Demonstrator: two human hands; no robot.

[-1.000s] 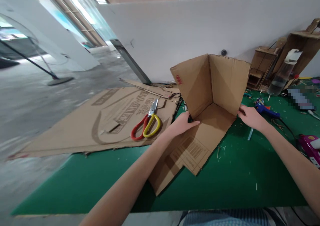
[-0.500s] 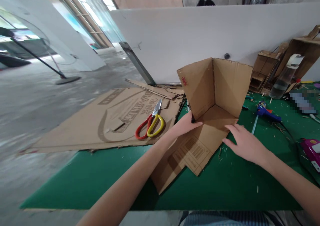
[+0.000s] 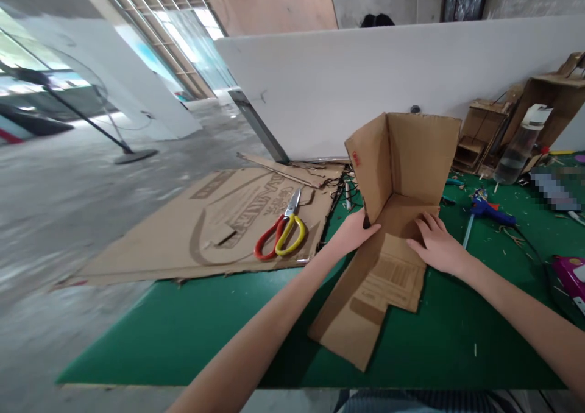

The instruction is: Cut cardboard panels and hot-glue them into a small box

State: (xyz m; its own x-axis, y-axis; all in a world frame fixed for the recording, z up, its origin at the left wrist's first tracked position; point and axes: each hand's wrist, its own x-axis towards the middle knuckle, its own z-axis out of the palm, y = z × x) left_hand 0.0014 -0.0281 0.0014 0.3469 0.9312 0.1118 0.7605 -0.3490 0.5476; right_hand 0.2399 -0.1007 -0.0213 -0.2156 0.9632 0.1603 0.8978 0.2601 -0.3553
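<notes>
Just left of box (image 3: 411,157), scissors (image 3: 281,233).
</notes>
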